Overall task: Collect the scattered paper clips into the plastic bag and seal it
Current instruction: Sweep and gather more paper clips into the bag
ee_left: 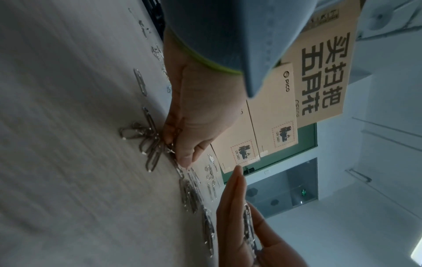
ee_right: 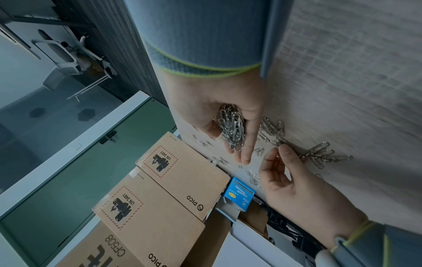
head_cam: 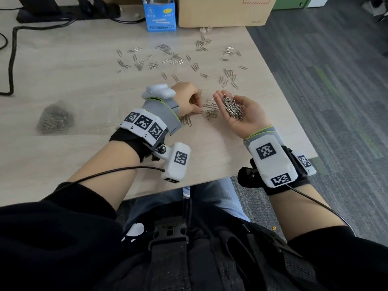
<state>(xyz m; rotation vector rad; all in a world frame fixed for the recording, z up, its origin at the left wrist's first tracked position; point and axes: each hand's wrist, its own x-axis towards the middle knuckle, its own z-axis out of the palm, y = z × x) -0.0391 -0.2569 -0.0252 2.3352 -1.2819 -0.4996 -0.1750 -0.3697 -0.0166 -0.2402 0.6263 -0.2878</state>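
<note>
Left hand: left hand (head_cam: 186, 99) palm down on the pale wood-grain tabletop (head_cam: 84, 85), fingertips (ee_left: 182, 160) pinched narrow on one or two clips at the edge of a small cluster (head_cam: 210, 113); exact count hard to tell, wrist view blurred.
Right hand: right hand (head_cam: 241, 114) palm up, fingers straight and close together, cupped as a tray under a heap of thin silver wire paper clips (head_cam: 232, 108).
Loose clips: many more silver clips (head_cam: 172, 58) strewn from 10 o'clock round to 1 o'clock of the hands, some just beside the fingers, others well apart near the tan cardboard box (head_cam: 222, 11) and the blue paper carton (head_cam: 160, 15).
Bag: clear plastic bag (head_cam: 55, 118), already part-filled with clips, lying at 9 o'clock, well apart from both hands.
Handling: clips light, stiff, smooth, lying flat; likely easier slid into bunches and pinched at an edge than picked singly. Heap prone to spill if palm tilts.
Bag handling: soft and limp; mouth probably needs holding open, then pressing along the seal strip.
</note>
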